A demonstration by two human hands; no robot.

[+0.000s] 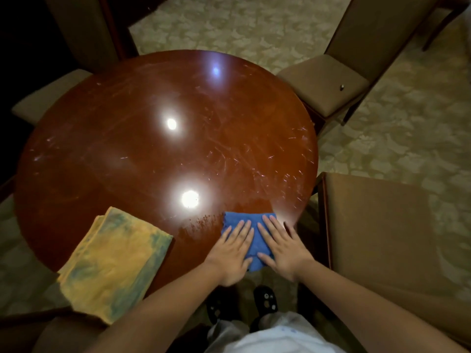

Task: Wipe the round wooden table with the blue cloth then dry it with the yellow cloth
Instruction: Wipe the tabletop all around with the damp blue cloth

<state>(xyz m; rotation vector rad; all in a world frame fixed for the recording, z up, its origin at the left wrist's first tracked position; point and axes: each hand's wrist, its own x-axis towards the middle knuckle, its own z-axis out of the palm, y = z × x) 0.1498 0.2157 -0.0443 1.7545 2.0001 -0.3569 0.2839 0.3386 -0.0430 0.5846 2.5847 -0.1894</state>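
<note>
The round wooden table (132, 138) is glossy reddish brown, with scratches and lamp reflections. A blue cloth (251, 221) lies at its near right edge. My left hand (230, 253) and my right hand (283, 247) both press flat on the blue cloth, fingers straight, side by side. A wet, streaky patch shows on the wood just left of the blue cloth. The yellow cloth (114, 261), folded and stained with green, lies at the near left edge and hangs partly over the rim.
Upholstered brown chairs surround the table: one at the far right (328, 85), one at the near right (387, 235), one at the left (48, 93). Patterned carpet (229, 24) covers the floor. My feet (265, 299) stand below the table's near edge.
</note>
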